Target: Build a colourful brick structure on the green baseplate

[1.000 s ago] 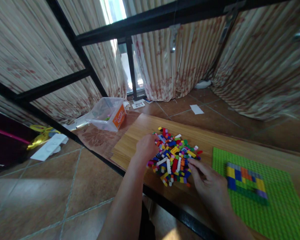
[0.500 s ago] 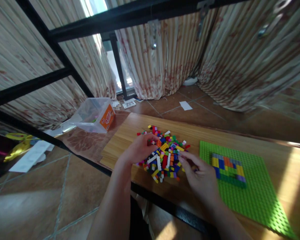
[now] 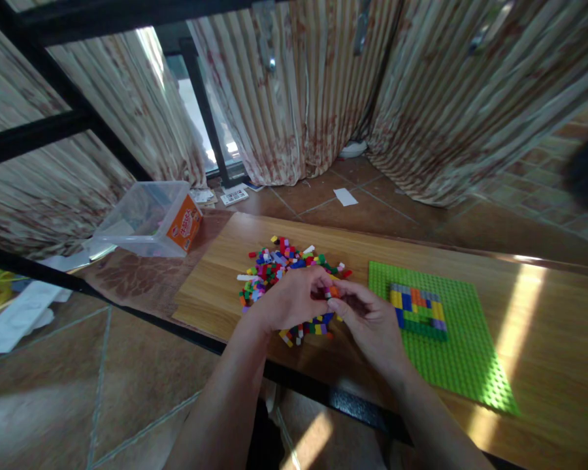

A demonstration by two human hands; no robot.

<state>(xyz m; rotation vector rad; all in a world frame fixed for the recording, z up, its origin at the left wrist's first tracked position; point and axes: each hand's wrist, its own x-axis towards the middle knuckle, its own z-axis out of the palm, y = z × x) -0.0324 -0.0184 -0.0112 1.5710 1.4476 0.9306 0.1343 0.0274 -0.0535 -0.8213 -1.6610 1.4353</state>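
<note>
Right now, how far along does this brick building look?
A small multicoloured patch of bricks already sits on the green baseplate, most of which is bare. Left hand and right hand meet over the pile, pinching an orange brick. The loose brick pile remains large.

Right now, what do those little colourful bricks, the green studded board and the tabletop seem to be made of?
The bricks look like glossy moulded plastic: bright solid colours, crisp edges. The green board seems the same plastic, its regular grid of studs suggesting moulding. The tabletop shows pale wood grain in straight plank lines with a smooth sheen, so likely laminate or veneer; solid wood cannot be ruled out.
</note>
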